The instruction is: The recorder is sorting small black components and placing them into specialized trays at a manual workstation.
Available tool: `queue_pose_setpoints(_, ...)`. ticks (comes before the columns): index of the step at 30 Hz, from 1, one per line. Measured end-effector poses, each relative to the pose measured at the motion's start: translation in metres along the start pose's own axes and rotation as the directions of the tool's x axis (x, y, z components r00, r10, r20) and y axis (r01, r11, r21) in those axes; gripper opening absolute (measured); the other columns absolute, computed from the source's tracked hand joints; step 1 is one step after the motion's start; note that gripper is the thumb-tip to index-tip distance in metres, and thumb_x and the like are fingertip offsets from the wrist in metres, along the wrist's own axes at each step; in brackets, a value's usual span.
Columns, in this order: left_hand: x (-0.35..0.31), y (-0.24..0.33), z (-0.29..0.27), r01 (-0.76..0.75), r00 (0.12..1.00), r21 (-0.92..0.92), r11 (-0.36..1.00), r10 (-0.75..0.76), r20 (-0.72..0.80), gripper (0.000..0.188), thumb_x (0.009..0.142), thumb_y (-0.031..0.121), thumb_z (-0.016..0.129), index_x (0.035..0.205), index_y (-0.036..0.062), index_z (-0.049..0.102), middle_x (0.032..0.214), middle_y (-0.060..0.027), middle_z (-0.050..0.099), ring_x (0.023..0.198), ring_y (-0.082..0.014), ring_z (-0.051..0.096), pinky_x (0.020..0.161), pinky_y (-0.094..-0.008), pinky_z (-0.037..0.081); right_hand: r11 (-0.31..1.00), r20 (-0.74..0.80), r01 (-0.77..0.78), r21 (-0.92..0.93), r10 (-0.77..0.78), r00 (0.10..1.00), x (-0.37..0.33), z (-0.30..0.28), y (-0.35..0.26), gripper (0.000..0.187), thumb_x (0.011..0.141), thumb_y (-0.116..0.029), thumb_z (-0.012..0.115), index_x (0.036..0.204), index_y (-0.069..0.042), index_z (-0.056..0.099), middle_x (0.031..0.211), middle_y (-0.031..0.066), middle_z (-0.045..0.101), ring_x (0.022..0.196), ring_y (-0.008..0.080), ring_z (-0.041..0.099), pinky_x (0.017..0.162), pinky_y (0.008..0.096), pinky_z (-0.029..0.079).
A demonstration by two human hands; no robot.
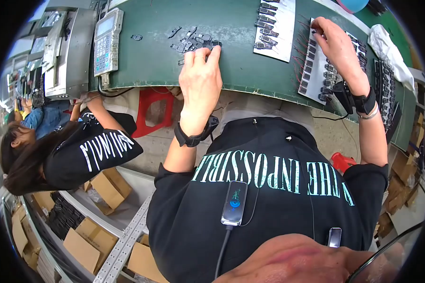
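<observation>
On the green worktop lies a loose heap of small black plastic parts (190, 41). My left hand (200, 78) reaches to the heap's right side, its fingers closed at a small black plastic part (216, 43) by the thumb tip. My right hand (339, 49) hovers over a white board (311, 88) lined with rows of small black modules (307, 70) with thin red wires. Its thumb and index finger are pinched on a small dark piece (314, 31) at the board's far left corner; the fingers partly hide it. A second white board (282, 47) between my hands carries a similar row.
A grey keypad controller (107, 42) with a screen stands at the left beside a metal machine (73, 52). Farther right are a black tray of parts (386, 89) and a white cloth (387, 52). A co-worker (75, 151) sits at left, near a red stool (155, 113).
</observation>
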State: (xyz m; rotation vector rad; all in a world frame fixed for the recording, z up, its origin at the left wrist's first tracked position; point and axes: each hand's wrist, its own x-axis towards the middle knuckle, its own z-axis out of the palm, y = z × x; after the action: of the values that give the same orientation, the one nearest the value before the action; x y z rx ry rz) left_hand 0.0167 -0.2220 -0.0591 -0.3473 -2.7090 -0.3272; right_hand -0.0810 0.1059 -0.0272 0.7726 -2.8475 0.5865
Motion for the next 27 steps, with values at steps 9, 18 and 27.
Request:
queue_pose_setpoints(9, -0.011, 0.016, 0.013, -0.040, 0.996, -0.192, 0.981, 0.025, -0.081, 0.027, 0.079, 0.008, 0.075, 0.106, 0.0095, 0.073, 0.103, -0.0057, 0.067, 0.094, -0.0269, 0.062, 0.080, -0.0388, 0.053, 0.730, -0.057, -0.360, 0.580, 0.478, 0.877, -0.015, -0.045, 0.001, 0.018, 0.093, -0.017, 0.062, 0.094, 0.001, 0.066, 0.093, 0.0135, 0.067, 0.084, 0.0262, 0.066, 0.077, 0.0373, 0.052)
queue_pose_setpoints(18, 0.019, 0.087, 0.051, -0.366, 0.924, -0.472, 0.802, 0.372, -0.085, 0.054, 0.072, 0.020, 0.084, 0.123, 0.0134, 0.068, 0.126, -0.0061, 0.060, 0.115, -0.0281, 0.054, 0.099, -0.0425, 0.045, 0.872, 0.191, -0.401, 0.280, 0.359, 0.914, 0.040, 0.013, 0.107, 0.030, 0.099, -0.027, 0.056, 0.097, 0.001, 0.066, 0.084, 0.0124, 0.069, 0.079, 0.0218, 0.065, 0.072, 0.0365, 0.051)
queue_pose_setpoints(27, 0.023, 0.099, 0.048, -0.406, 0.886, -0.451, 0.795, 0.463, 0.017, 0.061, 0.071, 0.027, 0.084, 0.127, 0.0172, 0.065, 0.145, -0.0086, 0.051, 0.137, -0.0289, 0.042, 0.112, -0.0482, 0.036, 0.757, 0.327, -0.384, 0.528, 0.236, 0.915, 0.027, 0.042, 0.148, 0.023, 0.103, -0.022, 0.056, 0.106, 0.001, 0.058, 0.096, 0.0087, 0.069, 0.086, 0.0131, 0.067, 0.081, 0.0270, 0.053)
